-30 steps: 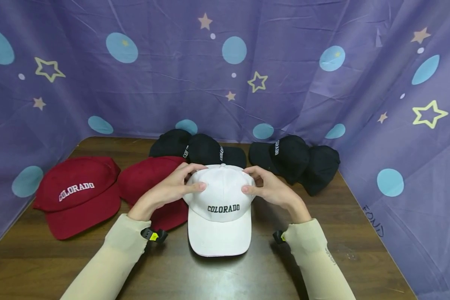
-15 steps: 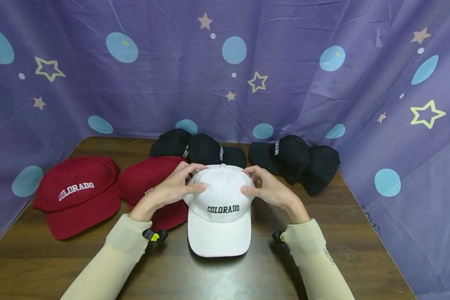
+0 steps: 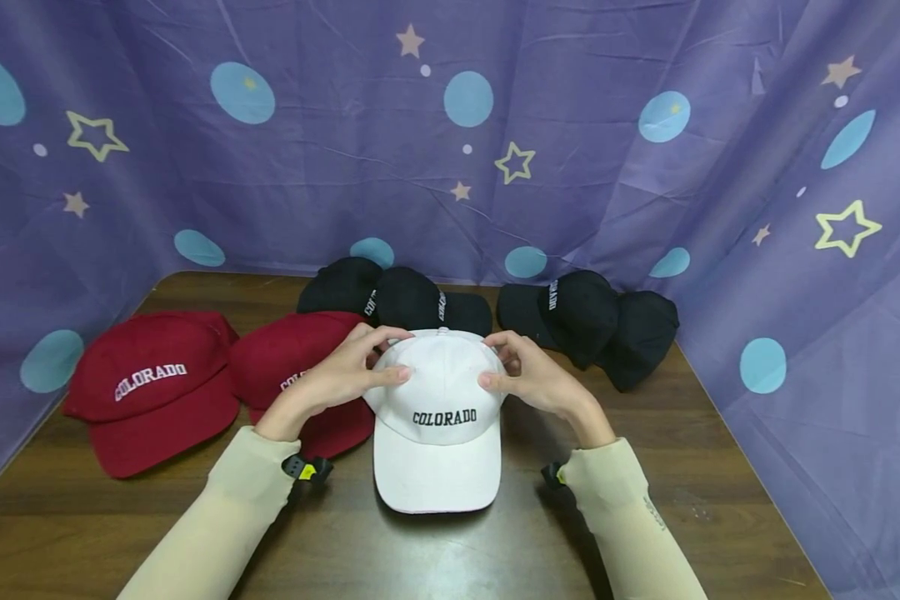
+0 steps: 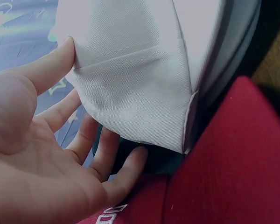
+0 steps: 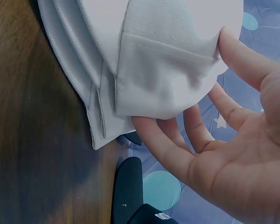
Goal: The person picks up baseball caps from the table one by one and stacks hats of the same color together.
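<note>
Purple curtain (image 3: pixel 337 192), printed with stars and ovals, hangs behind a brown wooden table (image 3: pixel 690 467); white caps (image 3: pixel 442 379), seemingly several nested since layered edges show in the right wrist view, are at the table's middle, front brim facing the person; two red caps (image 3: pixel 157 400) lie to the left, black caps (image 3: pixel 585 312) in overlapping pairs at the back, perhaps sorted by colour; left hand (image 3: pixel 341 375) and right hand (image 3: pixel 543 379) pinch the white crown from either side, thumbs in front, fingers behind, probably to keep it level; dark lettering (image 3: pixel 444 417) reads COLORADO.
</note>
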`<state>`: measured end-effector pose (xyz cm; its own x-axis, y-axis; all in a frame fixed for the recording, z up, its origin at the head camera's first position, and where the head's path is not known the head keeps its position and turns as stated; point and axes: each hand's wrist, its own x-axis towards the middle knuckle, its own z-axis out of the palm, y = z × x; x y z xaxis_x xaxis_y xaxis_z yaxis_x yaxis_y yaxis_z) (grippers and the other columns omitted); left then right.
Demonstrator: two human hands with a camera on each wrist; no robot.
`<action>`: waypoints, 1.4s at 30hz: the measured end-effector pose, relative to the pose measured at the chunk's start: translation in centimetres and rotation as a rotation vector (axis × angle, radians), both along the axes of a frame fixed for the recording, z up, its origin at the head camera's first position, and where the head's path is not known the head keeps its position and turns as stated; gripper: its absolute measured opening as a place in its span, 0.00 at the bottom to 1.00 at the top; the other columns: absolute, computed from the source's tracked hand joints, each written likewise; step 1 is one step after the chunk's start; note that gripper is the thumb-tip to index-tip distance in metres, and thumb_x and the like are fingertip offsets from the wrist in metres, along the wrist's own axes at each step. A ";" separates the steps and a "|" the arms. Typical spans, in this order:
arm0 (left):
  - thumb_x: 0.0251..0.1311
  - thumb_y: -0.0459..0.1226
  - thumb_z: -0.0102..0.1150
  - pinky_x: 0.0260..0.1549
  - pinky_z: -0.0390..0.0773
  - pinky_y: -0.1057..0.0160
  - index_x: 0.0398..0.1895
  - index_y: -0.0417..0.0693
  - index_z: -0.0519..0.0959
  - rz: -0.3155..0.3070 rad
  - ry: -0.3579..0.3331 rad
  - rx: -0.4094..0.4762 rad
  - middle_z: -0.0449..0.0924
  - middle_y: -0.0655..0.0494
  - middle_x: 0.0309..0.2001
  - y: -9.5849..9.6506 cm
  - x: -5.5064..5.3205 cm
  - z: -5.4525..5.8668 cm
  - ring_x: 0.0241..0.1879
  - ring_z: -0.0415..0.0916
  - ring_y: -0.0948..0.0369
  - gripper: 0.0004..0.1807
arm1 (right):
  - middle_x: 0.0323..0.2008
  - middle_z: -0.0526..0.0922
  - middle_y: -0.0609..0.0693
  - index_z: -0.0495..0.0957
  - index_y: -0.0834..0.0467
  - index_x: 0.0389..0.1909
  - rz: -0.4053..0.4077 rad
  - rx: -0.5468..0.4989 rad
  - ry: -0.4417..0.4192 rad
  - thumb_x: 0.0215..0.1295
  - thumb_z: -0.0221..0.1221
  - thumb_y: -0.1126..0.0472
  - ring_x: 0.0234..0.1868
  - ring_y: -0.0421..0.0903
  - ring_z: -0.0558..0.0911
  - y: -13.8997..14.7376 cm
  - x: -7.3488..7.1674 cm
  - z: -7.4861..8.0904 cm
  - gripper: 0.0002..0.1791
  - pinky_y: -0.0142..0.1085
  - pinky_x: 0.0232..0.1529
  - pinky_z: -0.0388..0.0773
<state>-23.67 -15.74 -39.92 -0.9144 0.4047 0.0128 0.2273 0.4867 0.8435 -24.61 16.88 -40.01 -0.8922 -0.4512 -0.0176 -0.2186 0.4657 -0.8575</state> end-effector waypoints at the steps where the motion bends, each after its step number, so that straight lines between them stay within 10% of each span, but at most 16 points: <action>1: 0.68 0.46 0.71 0.43 0.77 0.55 0.75 0.51 0.72 0.000 0.001 -0.001 0.66 0.44 0.56 -0.1 0.0 0.0 0.48 0.73 0.50 0.34 | 0.55 0.74 0.61 0.71 0.59 0.69 -0.002 0.002 0.001 0.70 0.71 0.60 0.46 0.55 0.80 -0.1 0.0 0.0 0.31 0.40 0.45 0.79; 27: 0.66 0.43 0.74 0.58 0.80 0.49 0.70 0.46 0.76 -0.014 0.104 -0.040 0.76 0.44 0.57 -1.6 0.2 1.9 0.56 0.79 0.48 0.31 | 0.58 0.75 0.59 0.73 0.59 0.70 0.072 0.008 0.098 0.71 0.70 0.57 0.58 0.55 0.83 0.9 0.2 1.1 0.30 0.50 0.64 0.80; 42: 0.68 0.41 0.72 0.51 0.79 0.69 0.67 0.51 0.79 0.134 0.253 -0.013 0.82 0.47 0.55 -4.8 0.9 5.0 0.51 0.81 0.54 0.26 | 0.63 0.77 0.56 0.76 0.57 0.69 -0.020 -0.028 0.252 0.74 0.67 0.58 0.63 0.58 0.80 2.2 1.1 3.5 0.25 0.55 0.66 0.78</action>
<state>-22.81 -20.56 -34.96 -0.9281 0.2818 0.2435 0.3628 0.5371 0.7615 -23.48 19.10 -36.50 -0.8759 -0.4303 0.2184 -0.4177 0.4495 -0.7896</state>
